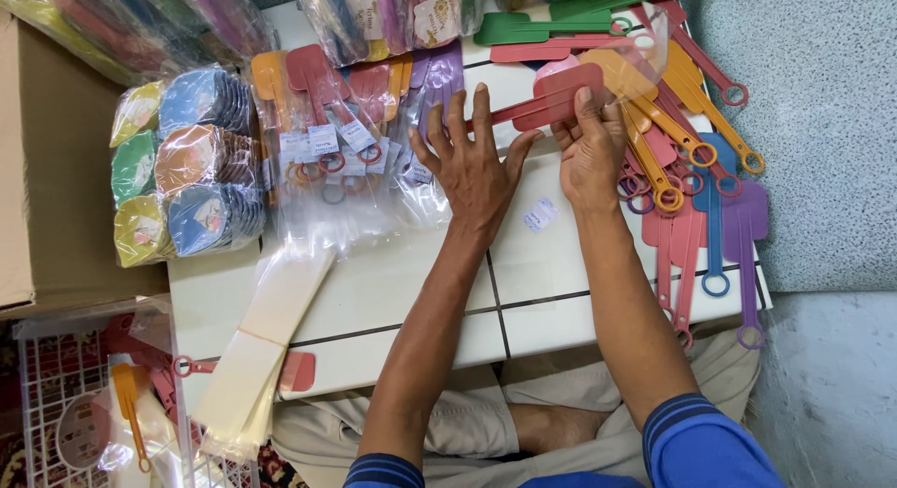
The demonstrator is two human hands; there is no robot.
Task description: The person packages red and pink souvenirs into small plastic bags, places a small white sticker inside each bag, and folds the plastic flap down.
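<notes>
Your left hand (475,165) lay flat on white tiled board (392,292), fingers spread, released, gripping nothing, fingertips just beside bagged spatulas (355,142). Your right hand (590,150) pinched clear plastic sleeve (635,53) holding red spatula (561,95), thumb over it, fingers clenched on its near end. Red spatula lay across board's far side, between both hands, blade toward loose pile of coloured spatulas (696,184) at right. Stack of empty sleeves (266,343) near left edge. Bundled round items (187,165) far left, beside cardboard box (47,170).
</notes>
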